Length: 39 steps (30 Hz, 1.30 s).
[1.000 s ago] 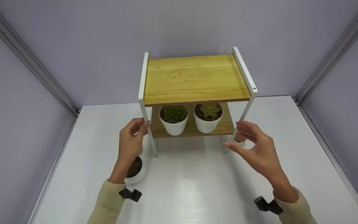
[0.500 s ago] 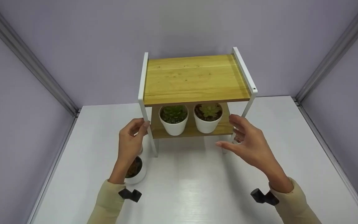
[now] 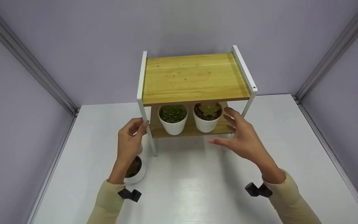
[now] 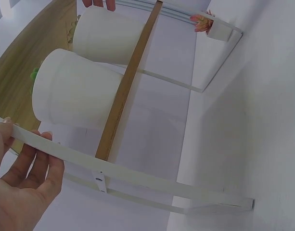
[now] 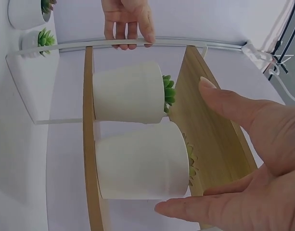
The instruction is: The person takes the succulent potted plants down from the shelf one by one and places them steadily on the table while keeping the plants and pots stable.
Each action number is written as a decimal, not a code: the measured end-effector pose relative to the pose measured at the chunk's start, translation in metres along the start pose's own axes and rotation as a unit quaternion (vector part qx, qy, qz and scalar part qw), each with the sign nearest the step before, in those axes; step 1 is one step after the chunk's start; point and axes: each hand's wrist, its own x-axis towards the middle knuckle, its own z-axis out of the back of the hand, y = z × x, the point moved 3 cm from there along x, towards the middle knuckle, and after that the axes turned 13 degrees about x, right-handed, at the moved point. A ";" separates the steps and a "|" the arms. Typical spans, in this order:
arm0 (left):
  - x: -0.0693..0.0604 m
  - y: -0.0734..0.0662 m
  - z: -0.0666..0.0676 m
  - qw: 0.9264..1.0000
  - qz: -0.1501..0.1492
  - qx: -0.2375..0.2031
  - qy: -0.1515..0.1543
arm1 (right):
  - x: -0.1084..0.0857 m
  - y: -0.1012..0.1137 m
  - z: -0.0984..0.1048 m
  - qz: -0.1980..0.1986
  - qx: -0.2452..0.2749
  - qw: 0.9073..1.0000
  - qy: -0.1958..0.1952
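A two-tier wooden shelf (image 3: 194,77) with a white frame stands near the back wall. Two white pots with green succulents, a left pot (image 3: 174,127) and a right pot (image 3: 206,125), sit on its lower board. My left hand (image 3: 130,141) pinches the front left post (image 4: 75,156) between thumb and fingers. Beside the right pot is my right hand (image 3: 244,138), thumb and fingers spread apart, in front of the right post. In the right wrist view its fingertips (image 5: 166,208) lie close to the pot's side (image 5: 142,163); contact is unclear.
Another potted plant (image 3: 137,174) stands on the white table (image 3: 182,193) by my left wrist, with one more behind it, mostly hidden. A small pot with a reddish plant (image 4: 203,23) is beyond the shelf's right side. Walls enclose the back and sides.
My right hand has moved left and slightly up, from the right post to the right pot, its fingers spreading wider. My left hand stays at the left post.
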 end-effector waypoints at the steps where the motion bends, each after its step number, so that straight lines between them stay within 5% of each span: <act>1: 0.000 0.000 0.000 1.000 -0.001 0.003 -0.001 | 0.002 0.001 -0.001 0.000 0.000 1.000 0.000; 23: -0.001 -0.003 -0.002 1.000 0.007 0.005 -0.005 | 0.042 -0.011 -0.015 -0.045 0.032 0.998 -0.032; 33: -0.003 -0.002 -0.001 1.000 0.001 0.009 -0.009 | 0.053 -0.016 -0.016 -0.024 0.043 0.999 -0.022; 39: -0.004 -0.002 -0.002 1.000 -0.010 0.003 -0.009 | 0.057 -0.017 -0.016 -0.048 0.011 0.999 -0.017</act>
